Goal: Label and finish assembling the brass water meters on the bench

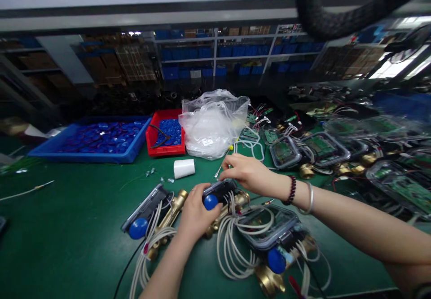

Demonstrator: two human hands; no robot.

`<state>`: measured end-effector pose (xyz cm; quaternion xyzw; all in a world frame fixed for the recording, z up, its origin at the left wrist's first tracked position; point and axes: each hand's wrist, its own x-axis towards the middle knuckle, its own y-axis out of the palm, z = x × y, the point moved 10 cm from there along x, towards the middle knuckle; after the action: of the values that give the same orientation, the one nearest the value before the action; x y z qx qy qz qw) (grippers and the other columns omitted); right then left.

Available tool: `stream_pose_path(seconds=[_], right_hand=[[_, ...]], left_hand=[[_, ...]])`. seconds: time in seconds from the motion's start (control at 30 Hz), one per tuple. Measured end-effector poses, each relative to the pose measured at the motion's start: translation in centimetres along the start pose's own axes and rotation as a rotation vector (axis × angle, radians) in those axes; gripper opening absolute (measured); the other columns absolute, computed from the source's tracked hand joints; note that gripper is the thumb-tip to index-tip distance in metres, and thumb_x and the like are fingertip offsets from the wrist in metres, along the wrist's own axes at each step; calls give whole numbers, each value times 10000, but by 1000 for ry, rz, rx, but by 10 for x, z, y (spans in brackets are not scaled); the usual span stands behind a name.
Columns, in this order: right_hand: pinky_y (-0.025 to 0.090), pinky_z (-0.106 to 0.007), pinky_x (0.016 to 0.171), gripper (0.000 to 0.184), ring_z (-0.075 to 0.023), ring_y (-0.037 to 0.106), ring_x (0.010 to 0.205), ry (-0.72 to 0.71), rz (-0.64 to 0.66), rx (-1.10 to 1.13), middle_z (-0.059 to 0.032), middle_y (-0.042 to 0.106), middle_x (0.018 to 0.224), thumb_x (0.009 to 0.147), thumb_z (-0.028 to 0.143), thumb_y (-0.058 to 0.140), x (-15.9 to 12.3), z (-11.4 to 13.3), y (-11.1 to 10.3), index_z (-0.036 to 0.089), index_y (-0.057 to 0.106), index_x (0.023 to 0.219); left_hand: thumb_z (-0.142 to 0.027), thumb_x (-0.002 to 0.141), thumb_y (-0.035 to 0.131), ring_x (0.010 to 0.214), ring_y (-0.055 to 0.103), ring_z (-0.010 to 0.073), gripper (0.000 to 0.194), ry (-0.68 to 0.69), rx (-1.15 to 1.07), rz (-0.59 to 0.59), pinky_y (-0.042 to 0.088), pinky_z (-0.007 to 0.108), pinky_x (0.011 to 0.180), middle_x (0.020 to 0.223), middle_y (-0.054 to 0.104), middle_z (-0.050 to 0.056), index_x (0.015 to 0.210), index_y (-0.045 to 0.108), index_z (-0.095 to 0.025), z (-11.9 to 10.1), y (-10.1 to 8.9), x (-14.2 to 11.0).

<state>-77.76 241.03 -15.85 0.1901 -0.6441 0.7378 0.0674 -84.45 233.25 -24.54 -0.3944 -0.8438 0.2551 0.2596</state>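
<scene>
My left hand (195,213) is closed around a brass-bodied meter (220,193) with a dark lid and a blue round cap, held on the green table. My right hand (247,172) rests on the top of the same meter, fingers curled and pinched at its lid; a bead bracelet and a metal bangle sit on that wrist. A second meter (148,211) with a blue cap and coiled white cable lies to the left. A third meter (269,231) with a clear lid lies to the right, under my right forearm.
A blue tray (50,148) of blue caps and a red bin (151,137) stand at the back left. A clear plastic bag (212,126), a white roll (184,169), and several meters with circuit boards (323,148) crowd the back right. Shelving runs overhead.
</scene>
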Motion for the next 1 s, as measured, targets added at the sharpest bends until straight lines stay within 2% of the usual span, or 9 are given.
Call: stream_pose_path(seconds=[0.13, 0.37, 0.6, 1.0], right_hand=[[312, -237, 573, 311, -160, 475, 760, 0, 34, -26, -41, 560, 856, 784, -22, 534, 2, -4, 17, 214, 696, 906], [324, -245, 588, 323, -170, 492, 802, -3, 58, -27, -50, 581, 898, 783, -30, 516, 11, -11, 36, 190, 681, 952], [305, -241, 581, 386, -163, 478, 810, -13, 90, 3, -42, 570, 912, 762, -55, 487, 14, -11, 38, 218, 682, 954], [303, -243, 581, 352, -173, 478, 807, -39, 160, 97, -59, 571, 925, 769, -52, 502, 19, -10, 42, 201, 686, 931]], left_hand=[[-173, 641, 651, 978, 594, 245, 403, 16, -42, -4, 479, 424, 893, 1023, 630, 73, 1032, 550, -184, 5, -1, 4], [-181, 661, 640, 1012, 575, 260, 422, 21, -17, -16, 469, 455, 913, 1060, 610, 96, 1070, 533, -171, 8, 4, 0], [-188, 669, 641, 1033, 570, 268, 435, 44, 4, -12, 472, 457, 916, 1075, 600, 105, 1088, 527, -176, 7, 4, -1], [-187, 686, 638, 1047, 562, 264, 434, 78, 22, -21, 474, 447, 919, 1085, 588, 110, 1100, 509, -171, 6, 4, -1]])
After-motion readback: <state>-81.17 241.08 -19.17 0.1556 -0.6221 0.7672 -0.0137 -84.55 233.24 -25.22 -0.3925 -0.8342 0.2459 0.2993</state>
